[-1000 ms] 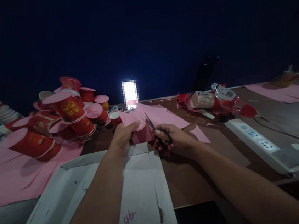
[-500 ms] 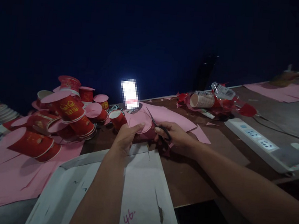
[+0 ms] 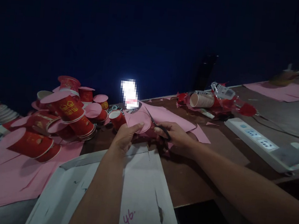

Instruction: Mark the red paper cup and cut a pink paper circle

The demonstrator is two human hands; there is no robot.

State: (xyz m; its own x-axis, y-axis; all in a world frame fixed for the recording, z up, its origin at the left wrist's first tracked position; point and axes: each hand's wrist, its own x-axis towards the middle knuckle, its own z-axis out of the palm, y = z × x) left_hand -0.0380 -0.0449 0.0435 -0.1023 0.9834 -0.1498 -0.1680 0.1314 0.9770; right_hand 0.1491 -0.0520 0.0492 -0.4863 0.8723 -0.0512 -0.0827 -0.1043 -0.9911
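Observation:
Between thumb and fingers, my left hand [image 3: 126, 135] pinches a piece of pink paper [image 3: 139, 119] marked with a round outline. My right hand [image 3: 174, 133] grips dark-handled scissors [image 3: 152, 118], whose blades lie at the right edge of that outline. Just left of the paper, a red paper cup [image 3: 116, 118] lies tilted with its mouth toward me. A larger pink sheet [image 3: 172, 116] spreads behind the scissors. Farther left are several red paper cups [image 3: 71, 108] piled together, many with pink paper discs on their ends.
A glowing, blurred-out screen [image 3: 129, 92] stands behind the paper. To the right are a packet of stacked cups [image 3: 202, 101] in plastic and a white power strip [image 3: 255, 142]. A white box [image 3: 142, 182] lies under my left forearm. Pink sheets [image 3: 22, 180] cover the left side.
The pink paper and my left hand have shifted very slightly left. The scissors' blades have also moved a little against the paper's edge. The surroundings look the same.

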